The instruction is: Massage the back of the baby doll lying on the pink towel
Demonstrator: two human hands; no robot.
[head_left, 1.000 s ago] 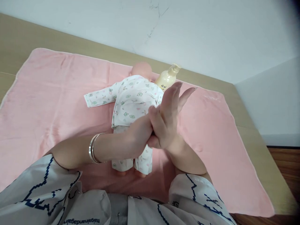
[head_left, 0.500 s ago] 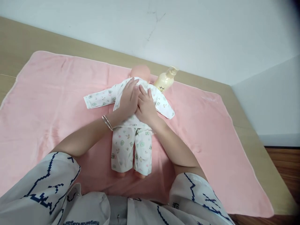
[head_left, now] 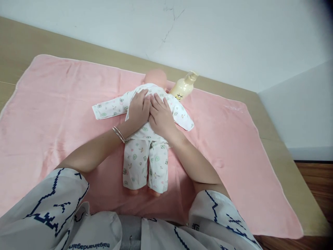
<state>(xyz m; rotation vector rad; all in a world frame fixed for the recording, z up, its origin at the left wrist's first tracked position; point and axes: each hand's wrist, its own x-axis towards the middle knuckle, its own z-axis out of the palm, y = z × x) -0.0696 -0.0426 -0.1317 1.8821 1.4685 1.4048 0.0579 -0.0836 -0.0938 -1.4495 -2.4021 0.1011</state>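
Note:
A baby doll (head_left: 155, 77) lies on a pink blanket (head_left: 221, 149), its bald head toward the wall and no face showing. It wears a white printed top (head_left: 148, 133) and matching trousers (head_left: 135, 163); the tips of its feet show below the cuffs. Both sleeves spread out sideways. My left hand (head_left: 139, 107) lies flat on the left part of the doll's torso, fingers stretched out. Beside it, my right hand (head_left: 161, 114) rests flat on the right part, fingers slightly spread. The thumbs nearly meet in the middle. Neither hand grips anything.
A pale yellow pump bottle (head_left: 183, 86) is just right of the doll's head, near the blanket's far edge. The blanket covers most of a wooden table (head_left: 275, 152). Behind the table rises a cracked white wall (head_left: 166, 38). Wooden floor (head_left: 316, 180) shows at right.
My left hand has slid slightly down and left, its fingers now lying flatter on the doll's top. The right hand has barely shifted, with its fingers a little flatter.

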